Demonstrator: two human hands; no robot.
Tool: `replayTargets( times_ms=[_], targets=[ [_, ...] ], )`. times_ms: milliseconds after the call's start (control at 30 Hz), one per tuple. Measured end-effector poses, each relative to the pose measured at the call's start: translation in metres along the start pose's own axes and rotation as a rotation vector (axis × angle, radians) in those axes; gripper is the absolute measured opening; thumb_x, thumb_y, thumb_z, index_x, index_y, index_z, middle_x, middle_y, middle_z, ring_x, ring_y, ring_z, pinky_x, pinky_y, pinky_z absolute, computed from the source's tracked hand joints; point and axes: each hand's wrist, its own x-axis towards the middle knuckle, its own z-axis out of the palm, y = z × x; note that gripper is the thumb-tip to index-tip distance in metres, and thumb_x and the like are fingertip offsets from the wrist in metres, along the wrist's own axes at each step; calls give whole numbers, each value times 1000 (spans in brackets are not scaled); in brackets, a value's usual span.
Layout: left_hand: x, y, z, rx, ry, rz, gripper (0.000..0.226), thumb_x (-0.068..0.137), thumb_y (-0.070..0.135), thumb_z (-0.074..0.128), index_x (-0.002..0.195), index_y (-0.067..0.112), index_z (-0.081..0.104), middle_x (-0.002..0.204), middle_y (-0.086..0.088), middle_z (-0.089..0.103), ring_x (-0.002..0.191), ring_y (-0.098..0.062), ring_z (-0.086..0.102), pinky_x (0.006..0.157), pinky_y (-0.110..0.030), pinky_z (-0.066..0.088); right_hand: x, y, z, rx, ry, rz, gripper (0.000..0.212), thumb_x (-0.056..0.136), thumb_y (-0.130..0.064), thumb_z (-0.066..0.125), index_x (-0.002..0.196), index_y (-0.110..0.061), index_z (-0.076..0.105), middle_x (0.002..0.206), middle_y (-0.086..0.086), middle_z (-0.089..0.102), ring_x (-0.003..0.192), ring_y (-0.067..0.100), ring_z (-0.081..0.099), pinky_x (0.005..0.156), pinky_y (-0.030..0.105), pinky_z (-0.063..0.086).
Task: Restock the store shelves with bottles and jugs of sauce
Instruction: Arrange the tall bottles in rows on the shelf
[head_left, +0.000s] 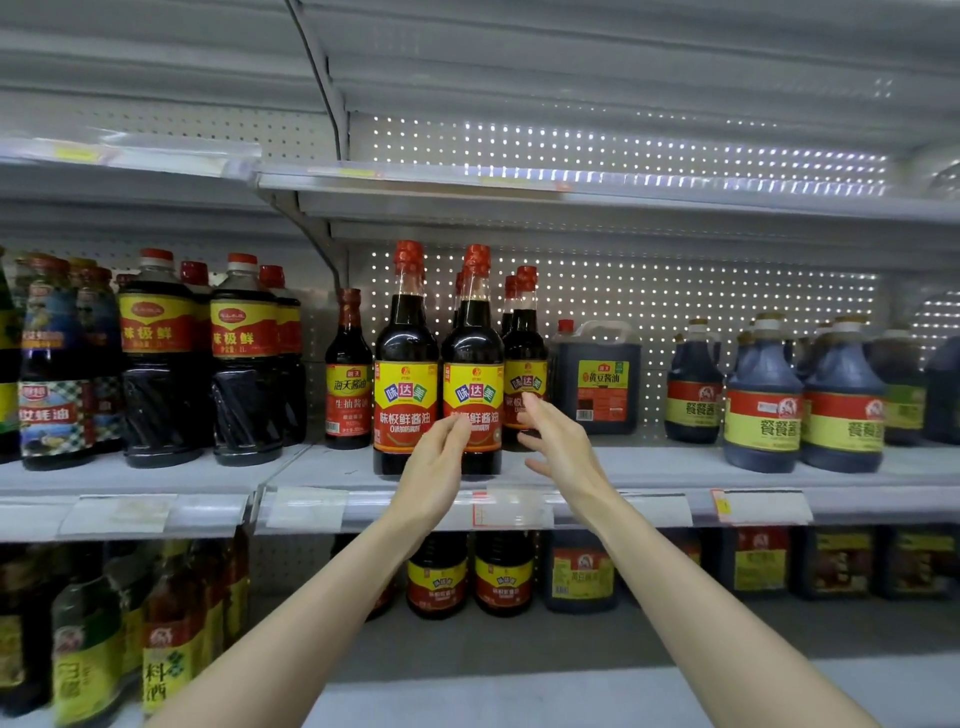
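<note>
Two tall dark soy sauce bottles with red caps and yellow-red labels stand side by side at the front of the middle shelf (649, 470): the left bottle (405, 358) and the right bottle (472, 353). More of the same stand behind them (524, 353). My left hand (434, 470) is open, its fingertips at the lower label of the right bottle. My right hand (558, 447) is open too, fingers spread, just right of that bottle and not gripping it.
A dark square jug (597, 379) stands right of the bottles, then round jugs (763, 400). A smaller bottle (349, 374) and big bottles (244, 364) stand to the left. The shelf above (571, 189) carries nothing. Lower shelf bottles (470, 574) sit below.
</note>
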Motion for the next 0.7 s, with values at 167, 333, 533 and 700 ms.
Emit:
replayTargets(
  times_ms=[167,333,533,700],
  targets=[
    [-33,14,20,14,24,8,47,101,38,40,143,18,39,133,7,47,121,-9,45,103,-29,38,-23,9,-33,-39,13,-46,50,96,-43,51,141,-21,47,136,1,55,113,15,58,96,34,47],
    [-77,7,68,22,52,-46,48,99,39,43,142,19,39,134,4,47,126,-13,45,109,-36,37,-63,35,-88,-80,-24,-20,45,95,-40,55,134,-18,53,126,1,61,102,11,63,90,30,51],
    [-141,-32,144,21,59,-156,37,96,36,52,132,25,47,117,8,57,106,-1,54,80,-11,42,-111,93,-158,-121,-104,55,35,93,-38,59,124,-23,61,113,-4,68,97,11,67,85,29,54],
    [-180,-77,188,67,69,-290,39,95,31,54,132,19,48,112,2,58,104,-12,56,75,-17,43,-145,162,-188,-86,-139,211,25,92,-34,61,115,-24,61,100,-9,68,91,13,68,81,32,53]
  ],
)
